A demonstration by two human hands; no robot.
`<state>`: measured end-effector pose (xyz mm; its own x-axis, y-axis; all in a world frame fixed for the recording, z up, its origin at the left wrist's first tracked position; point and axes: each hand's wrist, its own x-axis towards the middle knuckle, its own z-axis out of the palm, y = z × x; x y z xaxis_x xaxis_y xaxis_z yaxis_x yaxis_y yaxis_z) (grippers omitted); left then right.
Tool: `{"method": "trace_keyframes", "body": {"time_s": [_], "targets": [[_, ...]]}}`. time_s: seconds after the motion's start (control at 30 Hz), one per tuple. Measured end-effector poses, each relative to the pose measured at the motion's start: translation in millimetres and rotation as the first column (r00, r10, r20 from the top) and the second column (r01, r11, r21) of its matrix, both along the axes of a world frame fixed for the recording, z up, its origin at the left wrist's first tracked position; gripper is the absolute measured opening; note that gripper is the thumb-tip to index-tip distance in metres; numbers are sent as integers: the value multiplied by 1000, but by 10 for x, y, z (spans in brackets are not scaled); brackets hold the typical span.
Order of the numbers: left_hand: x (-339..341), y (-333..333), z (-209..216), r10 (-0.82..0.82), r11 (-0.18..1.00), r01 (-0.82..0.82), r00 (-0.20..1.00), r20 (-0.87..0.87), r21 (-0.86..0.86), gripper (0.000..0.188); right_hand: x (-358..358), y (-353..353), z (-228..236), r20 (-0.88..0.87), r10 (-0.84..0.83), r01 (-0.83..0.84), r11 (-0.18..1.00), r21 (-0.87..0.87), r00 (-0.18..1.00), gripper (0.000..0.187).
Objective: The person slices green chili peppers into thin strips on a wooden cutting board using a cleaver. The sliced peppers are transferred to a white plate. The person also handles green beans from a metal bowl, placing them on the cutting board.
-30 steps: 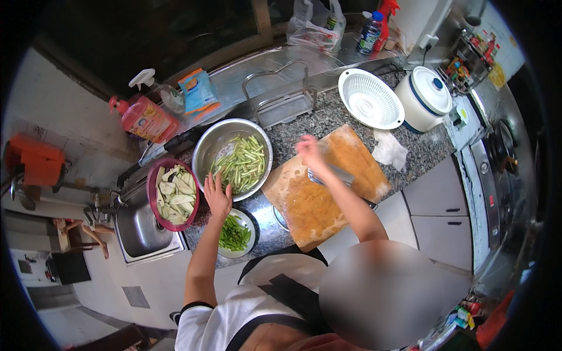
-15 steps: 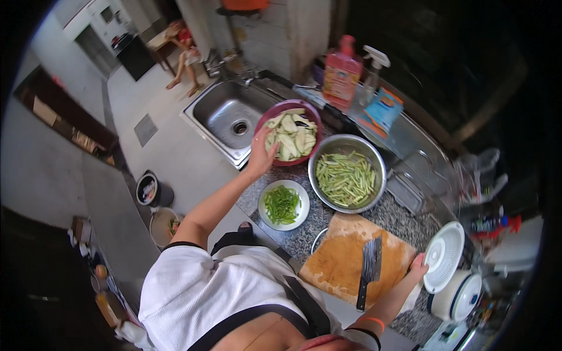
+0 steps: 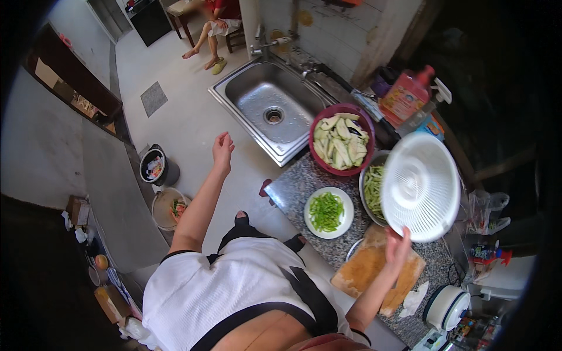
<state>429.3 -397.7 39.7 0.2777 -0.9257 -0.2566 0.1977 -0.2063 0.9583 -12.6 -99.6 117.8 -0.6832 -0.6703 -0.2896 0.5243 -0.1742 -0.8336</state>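
Granite counter (image 3: 293,187): three bowls, one white colander (image 3: 420,187) in right grip (image 3: 398,248), left (image 3: 222,149) spread.

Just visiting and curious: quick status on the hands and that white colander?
Right hand grips white colander by its rim, tilted above metal bowl of green strips. Left hand open, empty, out over floor. Nothing blocking.

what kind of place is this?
Most likely a home kitchen. A steel sink is set beside a speckled stone counter holding a wooden cutting board and bowls of cut vegetables. The right hand holds a white colander above them; the left hand is empty, out over the floor.
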Motion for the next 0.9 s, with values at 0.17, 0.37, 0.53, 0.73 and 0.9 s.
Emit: {"method": "trace_keyframes", "body": {"time_s": [0.17, 0.37, 0.53, 0.73, 0.9], "targets": [[1229, -261, -253, 64, 993, -80, 982, -180, -85, 40, 1517, -1312, -102, 368, 536, -565, 824, -35, 760, 35], [2708, 62, -346, 403, 914, -401, 891, -210, 52, 35, 2382, -3025, -875, 677, 652, -749, 624, -224, 341, 48], [3631, 964, -685, 522, 853, -510, 827, -209, 111, 17, 2531, -4155, -1917, 495, 455, -658, 639, 397, 740, 48], [3754, 1734, -559, 811, 558, -742, 582, -55, 373, 16, 2665, -4636, -2681, 370, 372, -523, 653, 548, 851, 42], [3668, 1459, -537, 768, 619, -674, 626, -135, 402, 17, 2649, -4575, -2721, 577, 215, -464, 824, 325, 788, 47]]}}
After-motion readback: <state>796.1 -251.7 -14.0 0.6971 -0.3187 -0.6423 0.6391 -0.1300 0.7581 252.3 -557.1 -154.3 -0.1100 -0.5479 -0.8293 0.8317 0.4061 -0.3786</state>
